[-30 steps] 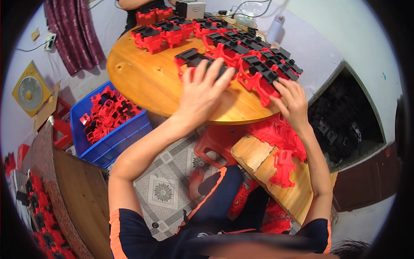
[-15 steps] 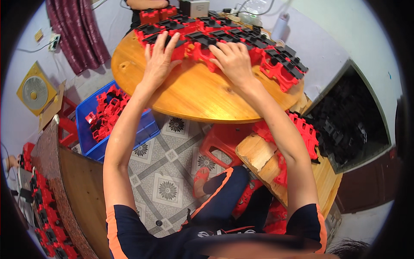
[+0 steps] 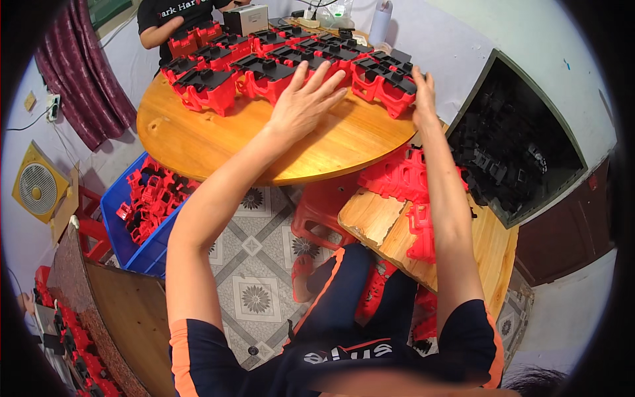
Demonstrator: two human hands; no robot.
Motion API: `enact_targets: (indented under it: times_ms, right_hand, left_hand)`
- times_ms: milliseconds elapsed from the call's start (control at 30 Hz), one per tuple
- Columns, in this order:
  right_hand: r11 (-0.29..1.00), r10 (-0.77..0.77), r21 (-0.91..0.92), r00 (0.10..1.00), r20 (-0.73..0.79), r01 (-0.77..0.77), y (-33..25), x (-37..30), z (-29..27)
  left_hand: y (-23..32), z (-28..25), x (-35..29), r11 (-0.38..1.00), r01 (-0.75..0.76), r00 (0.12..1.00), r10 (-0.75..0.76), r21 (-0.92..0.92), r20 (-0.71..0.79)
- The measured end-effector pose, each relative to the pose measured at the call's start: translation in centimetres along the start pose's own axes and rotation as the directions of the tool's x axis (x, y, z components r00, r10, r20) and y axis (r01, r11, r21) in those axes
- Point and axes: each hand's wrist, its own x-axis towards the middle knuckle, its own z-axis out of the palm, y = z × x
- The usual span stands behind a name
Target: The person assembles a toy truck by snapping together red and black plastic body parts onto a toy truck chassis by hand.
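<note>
Rows of red plastic frames with black tops (image 3: 268, 68) stand packed together on a round wooden table (image 3: 198, 135). My left hand (image 3: 305, 104) is open, fingers spread, at the front of the middle frames; its fingertips overlap their near edge, and I cannot tell whether they touch. At the right end of the row, my open right hand (image 3: 424, 99) lies flat along the side of the last frame (image 3: 385, 83), its fingers pointing up. Neither hand grasps anything.
A blue bin (image 3: 142, 261) of loose red parts stands at left. More red frames (image 3: 397, 175) lie on a wooden bench (image 3: 374, 221) at right, beside a dark-panelled case (image 3: 522, 145). Across the table is another person (image 3: 175, 20) near a white box (image 3: 246, 20). Below is a red stool (image 3: 317, 212).
My left hand has moved right along the row, from the left frames to the middle. My right hand has gone from the middle to the right end. The view has shifted too.
</note>
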Motion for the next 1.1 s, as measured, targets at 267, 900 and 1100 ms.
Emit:
enact_targets:
  times_ms: [267,900,1100]
  right_hand:
    - [0.976,-0.085,0.195,0.996,-0.041,0.091,2.6,2.1,2.4]
    - [0.541,-0.3,-0.629,0.827,0.476,0.558,2.1,-34.8,-25.8]
    - [0.967,0.056,-0.246,0.891,0.45,0.064,-1.5,-31.2,-29.4]
  left_hand:
    - [0.4,5.1,2.0,0.985,0.039,0.997,-0.049,0.166,0.056]
    - [35.3,-8.0,-2.5,-0.664,0.565,0.615,-0.058,-0.491,0.786]
    - [34.6,-11.7,-2.7,-0.798,0.464,0.573,-0.062,-0.385,0.818]
